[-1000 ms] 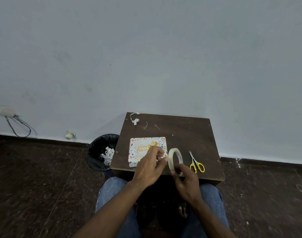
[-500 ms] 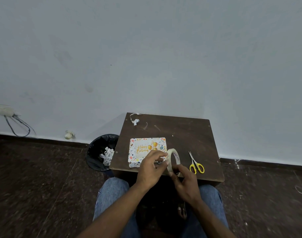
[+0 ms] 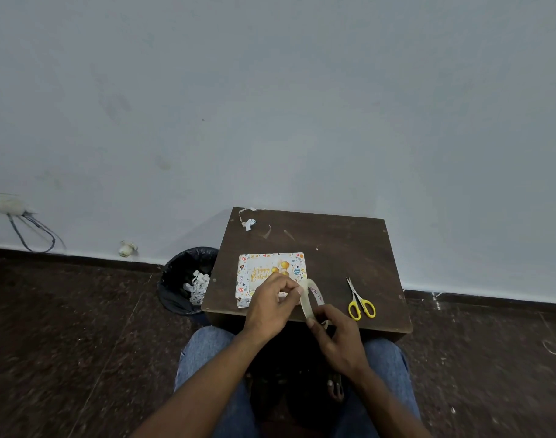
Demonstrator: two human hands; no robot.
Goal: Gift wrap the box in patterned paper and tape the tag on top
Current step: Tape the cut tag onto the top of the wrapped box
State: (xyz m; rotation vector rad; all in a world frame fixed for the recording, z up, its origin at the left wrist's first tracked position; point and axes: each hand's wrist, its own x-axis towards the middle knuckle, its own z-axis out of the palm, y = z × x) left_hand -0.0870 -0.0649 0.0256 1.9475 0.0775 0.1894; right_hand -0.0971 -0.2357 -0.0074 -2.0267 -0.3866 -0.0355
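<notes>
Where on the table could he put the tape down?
Best spot: the bare patch of table behind the scissors, right of the box. The far left corner has paper scraps. The near edge is crowded by both hands and the tape.

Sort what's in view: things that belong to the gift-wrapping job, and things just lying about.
Part of the job:
wrapped box
tape roll, held by the right hand
left hand, fingers at the roll
yellow scissors

Just lying about:
paper scraps on the table
black bin
cable
</notes>
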